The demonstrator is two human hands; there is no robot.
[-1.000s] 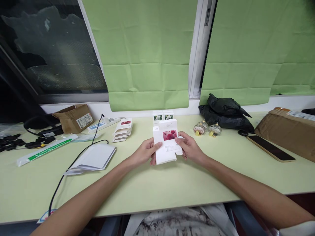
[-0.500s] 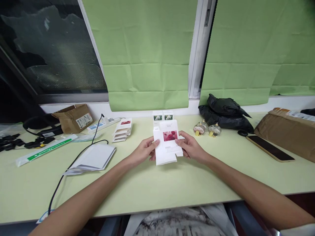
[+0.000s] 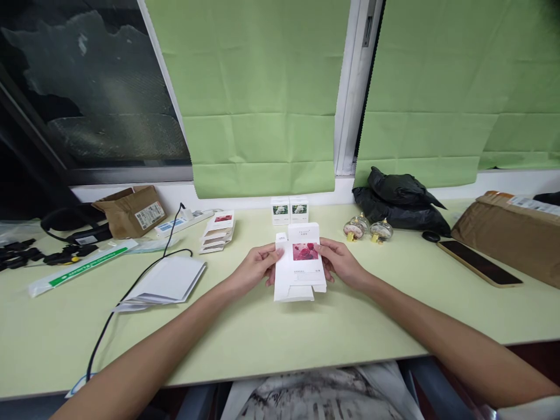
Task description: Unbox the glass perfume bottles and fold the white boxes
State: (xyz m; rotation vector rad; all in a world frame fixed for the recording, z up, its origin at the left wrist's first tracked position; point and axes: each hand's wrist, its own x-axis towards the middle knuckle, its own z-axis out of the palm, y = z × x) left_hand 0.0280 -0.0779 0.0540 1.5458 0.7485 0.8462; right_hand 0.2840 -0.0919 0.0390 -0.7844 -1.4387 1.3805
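Observation:
A white cardboard box with a red rose picture is held up between both hands, its end flaps sticking out at top and bottom. My left hand grips the box's left side, thumb on the front. On the opposite edge, my right hand pinches it with the thumb near the picture. Just beyond stand two small white boxes with white flower pictures. To the left lies a stack of flattened rose cartons. Two round glass bottles with gold parts are to the right.
Folded white paper and a black cable lie on the left of the table. An open brown carton stands behind. On the right are black plastic bags, a phone and a large brown parcel.
The rose box has come slightly lower and tilted, so its lower flaps look different and the two white-flower boxes behind show more fully. Both hands keep their hold.

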